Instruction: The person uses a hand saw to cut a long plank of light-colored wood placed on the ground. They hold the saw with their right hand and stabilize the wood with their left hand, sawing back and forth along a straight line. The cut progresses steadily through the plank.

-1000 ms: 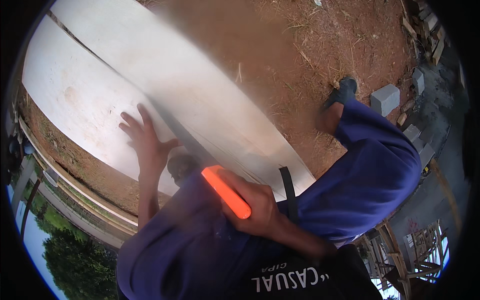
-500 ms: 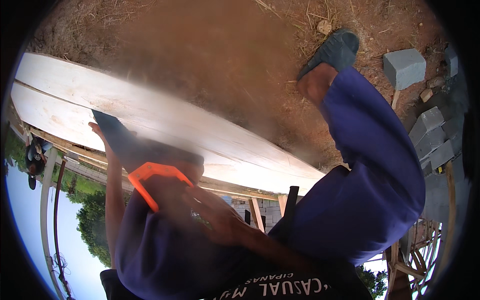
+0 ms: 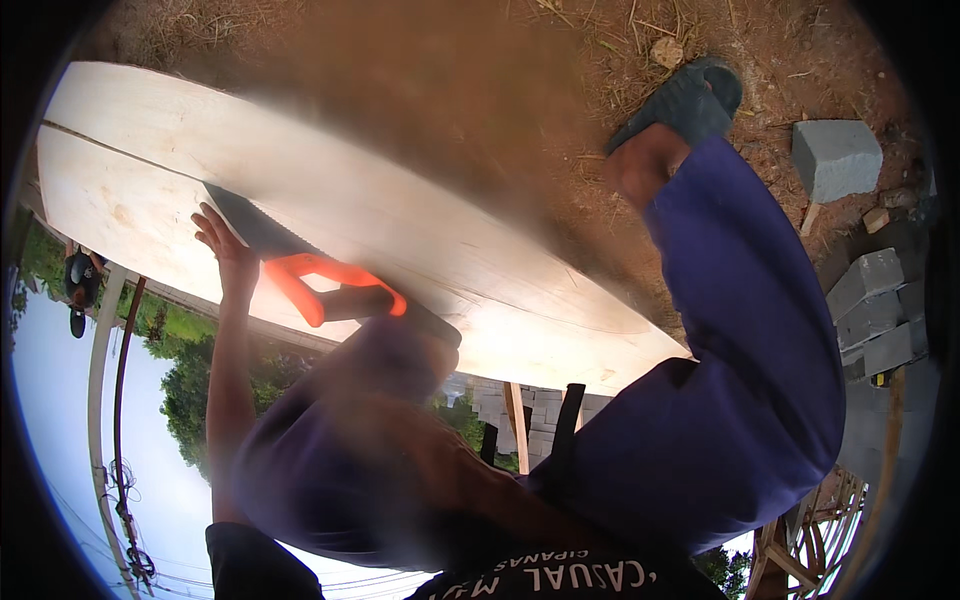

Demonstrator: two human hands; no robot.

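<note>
A handsaw (image 3: 335, 290) with an orange and dark handle lies along a pale wooden board (image 3: 130, 190). Its toothed blade meets the end of a long, narrow cut running from the board's far left edge. My left hand (image 3: 232, 250) rests on the board beside the blade, fingers apart and nothing held. Motion smears my right hand (image 3: 425, 450), which is low over my bent left leg and apart from the saw handle; its fingers cannot be made out. My left knee is just below the handle.
Brown soil with straw borders the board. My sandalled foot (image 3: 690, 100) stands on it, near a grey block (image 3: 838, 160). More blocks (image 3: 872, 305) are stacked at right. Another person (image 3: 82, 275) is in the left background, close to a pole (image 3: 103, 370).
My right hand has drawn back from the saw handle toward my body. The handle now sits higher in view, nearer the board. My left hand has shifted slightly along the blade.
</note>
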